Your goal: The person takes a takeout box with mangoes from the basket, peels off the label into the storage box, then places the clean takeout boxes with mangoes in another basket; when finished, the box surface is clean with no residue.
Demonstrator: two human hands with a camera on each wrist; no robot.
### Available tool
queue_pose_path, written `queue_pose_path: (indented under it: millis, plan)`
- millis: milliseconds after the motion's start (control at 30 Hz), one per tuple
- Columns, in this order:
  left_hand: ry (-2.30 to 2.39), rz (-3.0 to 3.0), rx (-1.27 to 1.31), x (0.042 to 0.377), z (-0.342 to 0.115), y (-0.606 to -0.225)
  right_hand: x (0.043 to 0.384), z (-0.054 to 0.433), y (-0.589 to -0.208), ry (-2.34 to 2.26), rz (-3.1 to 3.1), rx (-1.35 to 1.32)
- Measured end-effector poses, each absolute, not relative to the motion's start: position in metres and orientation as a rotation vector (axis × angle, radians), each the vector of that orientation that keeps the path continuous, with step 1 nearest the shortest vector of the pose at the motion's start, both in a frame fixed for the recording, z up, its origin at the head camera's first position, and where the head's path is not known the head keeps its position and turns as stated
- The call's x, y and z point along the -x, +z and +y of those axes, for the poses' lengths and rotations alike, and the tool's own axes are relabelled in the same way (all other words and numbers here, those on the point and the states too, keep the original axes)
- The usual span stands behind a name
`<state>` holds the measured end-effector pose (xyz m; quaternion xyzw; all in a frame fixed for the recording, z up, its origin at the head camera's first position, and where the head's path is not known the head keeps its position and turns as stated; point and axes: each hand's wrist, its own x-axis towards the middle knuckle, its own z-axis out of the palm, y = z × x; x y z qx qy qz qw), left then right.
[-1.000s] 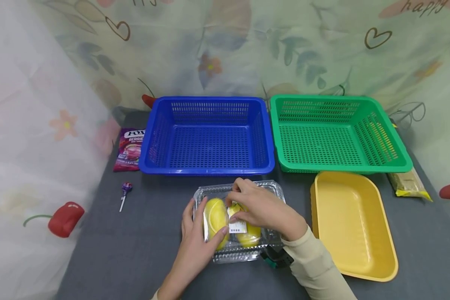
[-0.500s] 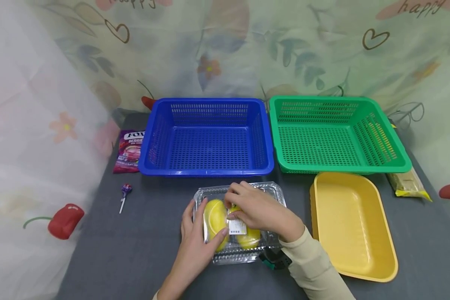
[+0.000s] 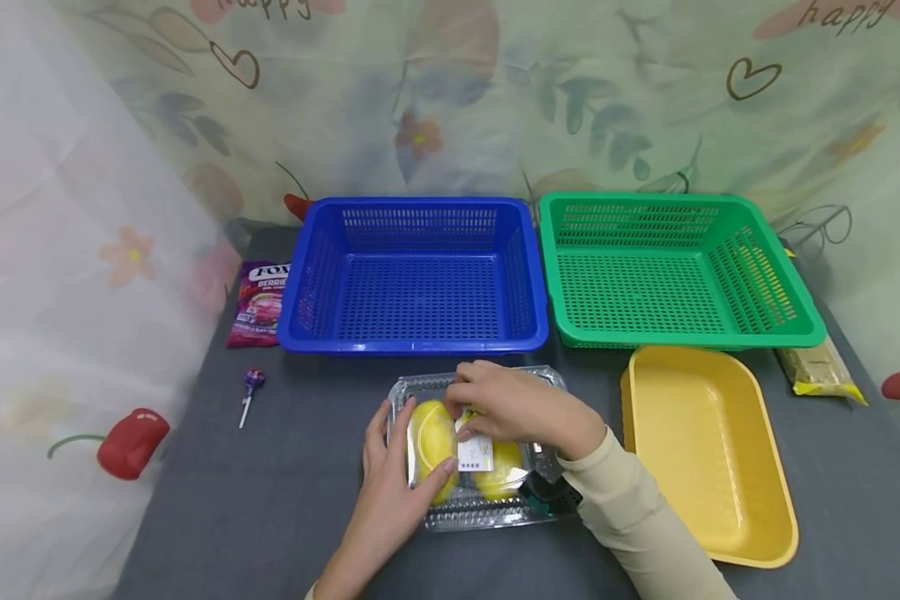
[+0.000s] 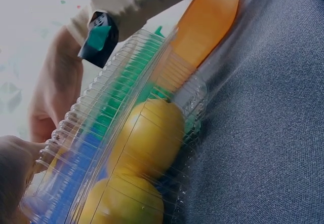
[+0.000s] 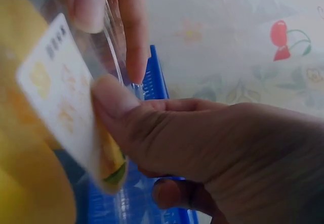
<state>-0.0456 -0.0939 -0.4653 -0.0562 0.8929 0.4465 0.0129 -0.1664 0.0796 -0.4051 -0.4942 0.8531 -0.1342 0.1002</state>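
Note:
A clear plastic clamshell box (image 3: 487,515) holds yellow fruits (image 3: 431,446) whose kind I cannot tell for sure. My left hand (image 3: 397,471) holds its left side, thumb on the lid and fingers along the outer edge. With thumb and fingers, my right hand (image 3: 513,407) pinches the upper part of a white printed label (image 3: 476,454) on the lid. In the right wrist view the label (image 5: 61,97) stands at a slant, with a yellow and green patch at its lower end. From the left wrist view, two fruits (image 4: 152,138) show through the plastic ribs.
Behind the box stand a blue basket (image 3: 412,343) and a green basket (image 3: 682,340). A yellow tub (image 3: 697,450) is at the right. A purple candy bag (image 3: 258,304) and a lollipop (image 3: 251,383) lie left; a yellow-edged packet (image 3: 821,371) lies far right.
My right hand and its forearm have shifted slightly, the hand a little to the left, still pinching the label. The left hand and the box stay nearly in place.

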Motion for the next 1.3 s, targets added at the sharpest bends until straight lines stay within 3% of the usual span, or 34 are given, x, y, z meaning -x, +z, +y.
queue_pose_path:
  millis: [867, 1300]
  plan:
    - [1.353, 2.792, 0.191, 0.043, -0.093, -0.465, 0.179, 0.081, -0.389, -0.377, 2.393, 1.376]
    - [1.339, 2.827, 0.16, 0.044, -0.093, -0.466, 0.199, 0.086, -0.398, -0.366, 2.289, 1.669]
